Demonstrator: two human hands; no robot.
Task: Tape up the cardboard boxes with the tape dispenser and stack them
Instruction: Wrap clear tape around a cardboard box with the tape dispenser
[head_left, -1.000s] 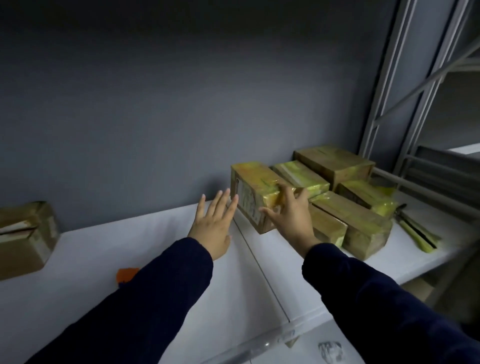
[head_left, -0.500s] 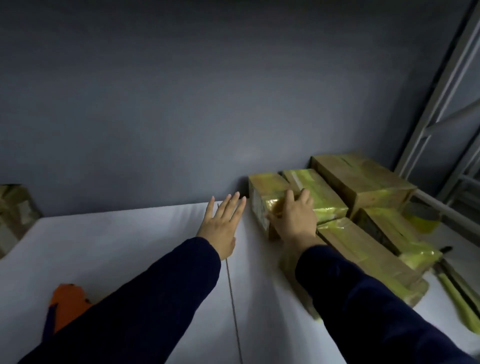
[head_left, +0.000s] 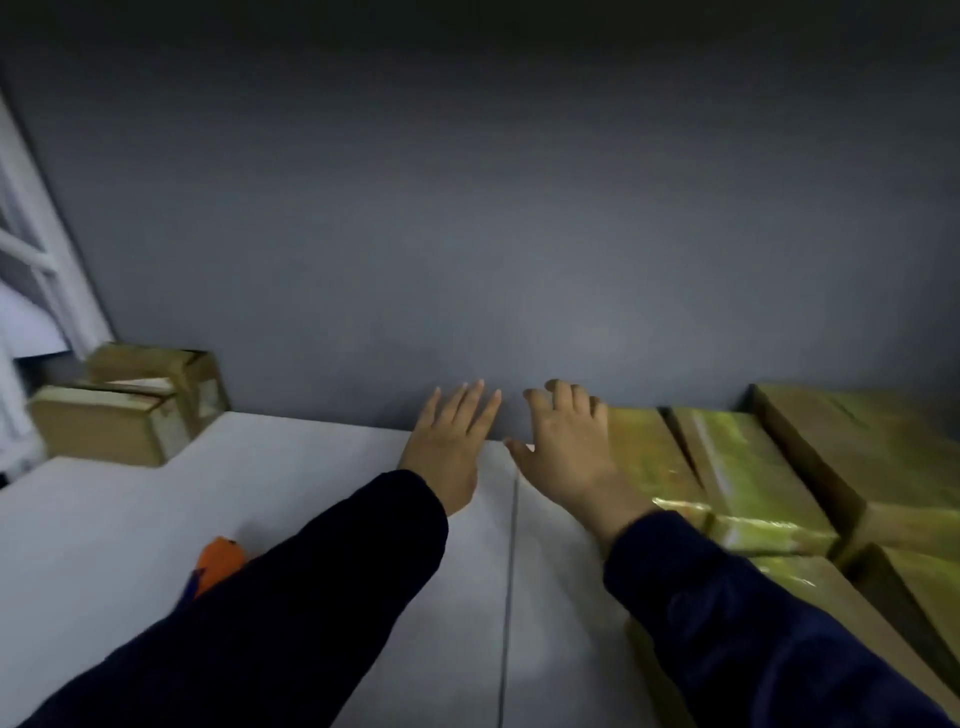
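Right hand (head_left: 566, 452) spreads loosely beside a glossy, tape-wrapped rectangular cardboard box (head_left: 649, 457).

Dim grey wall (head_left: 467, 234) behind white table (head_left: 130, 519) — pale metal frame (head_left: 47, 249) left

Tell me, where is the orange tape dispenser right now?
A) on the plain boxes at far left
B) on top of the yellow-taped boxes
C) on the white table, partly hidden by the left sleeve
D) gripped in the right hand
C: the orange tape dispenser lies on the white table, with the left sleeve covering part of it.
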